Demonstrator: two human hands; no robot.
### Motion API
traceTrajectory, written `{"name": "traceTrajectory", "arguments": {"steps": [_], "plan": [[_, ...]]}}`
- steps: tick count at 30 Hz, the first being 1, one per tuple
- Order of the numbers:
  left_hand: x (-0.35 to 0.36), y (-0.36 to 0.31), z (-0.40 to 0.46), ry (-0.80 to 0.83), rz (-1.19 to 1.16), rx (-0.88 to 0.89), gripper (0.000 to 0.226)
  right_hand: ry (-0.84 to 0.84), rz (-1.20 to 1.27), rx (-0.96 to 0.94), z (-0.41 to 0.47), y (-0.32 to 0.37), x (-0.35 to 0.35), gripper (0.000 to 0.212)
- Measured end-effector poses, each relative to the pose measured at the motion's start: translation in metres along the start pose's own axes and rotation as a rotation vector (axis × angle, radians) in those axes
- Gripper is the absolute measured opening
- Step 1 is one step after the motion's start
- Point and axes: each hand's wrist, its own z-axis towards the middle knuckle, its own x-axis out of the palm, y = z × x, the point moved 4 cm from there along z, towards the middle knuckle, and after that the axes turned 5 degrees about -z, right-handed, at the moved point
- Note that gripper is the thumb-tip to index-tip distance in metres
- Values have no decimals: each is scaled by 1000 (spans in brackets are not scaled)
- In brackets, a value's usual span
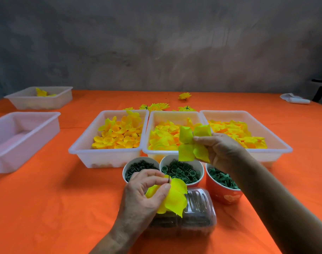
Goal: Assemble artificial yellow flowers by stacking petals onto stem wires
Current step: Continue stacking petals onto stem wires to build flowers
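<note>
1. Left hand [147,191], near centre: thumb and fingers pinched closed on a dark stem wire [169,179] with a yellow petal layer [174,197] already threaded on it. Wire tip pokes up just above the petals.
2. Right hand [218,151], farther and to the right: fingers closed on a loose four-lobed yellow petal piece [191,143], held up in the air over the near edge of the middle tray. Apart from the left hand's stem.
3. Three white trays in a row beyond the hands: left tray [108,156] with orange-yellow petals, middle tray [174,114] with yellow petals, right tray [277,143] with more yellow-orange petals.
4. Three cups just near of the trays: left cup [127,166] holds dark green pieces, middle cup [200,166] holds green rings, right red cup [222,195] holds green star-like pieces.
5. Clear plastic container [196,217] lies on the orange tablecloth [55,208] under and to the right of the left hand; contents dark, cannot tell what.
6. Far of the trays: several finished yellow flowers [160,106] lie on the cloth.
7. Far left: an empty white tray [28,140], and behind it another tray [52,103] with a few yellow petals.
8. Far right edge: a white bundle [294,99], unclear what.
</note>
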Motion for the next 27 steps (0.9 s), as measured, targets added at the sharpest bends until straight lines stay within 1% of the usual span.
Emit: {"name": "traceTrajectory", "arguments": {"steps": [2, 4, 8, 11, 13, 15, 16, 18, 20, 23, 25, 27], "plan": [[-1, -2, 0, 20, 11, -4, 15, 24, -4, 26, -4, -5, 5, 14], [-1, -5, 1, 47, 16, -8, 20, 40, -17, 43, -9, -7, 9, 9], [-5, -10, 4, 74, 46, 13, 26, 13, -53, 52, -13, -6, 14, 10], [-12, -17, 9, 44, 47, 57, 26, -30, -65, 33, -16, -4, 16, 15], [-16, -22, 14, 2, 43, 66, 29, -33, -79, 15, -19, -1, 19, 24], [-20, -29, 21, -62, 20, 54, 16, -25, -82, -19, -21, 3, 23, 33], [-22, -32, 25, -89, 6, 46, 15, -12, -90, -37, -22, 5, 25, 30], [-23, -41, 33, -115, -56, 21, 23, 50, -118, -71, -25, 10, 32, 21], [-21, -48, 40, -119, -133, -10, 33, 98, -152, -98, -28, 14, 40, 17], [-19, -50, 49, -96, -189, -130, 58, 115, -197, -139, -32, 16, 46, 27], [-15, -47, 51, -58, -241, -234, 62, 123, -219, -161, -35, 15, 49, 31], [-13, -45, 49, -33, -326, -309, 54, 139, -208, -167, -38, 13, 50, 33]]}}
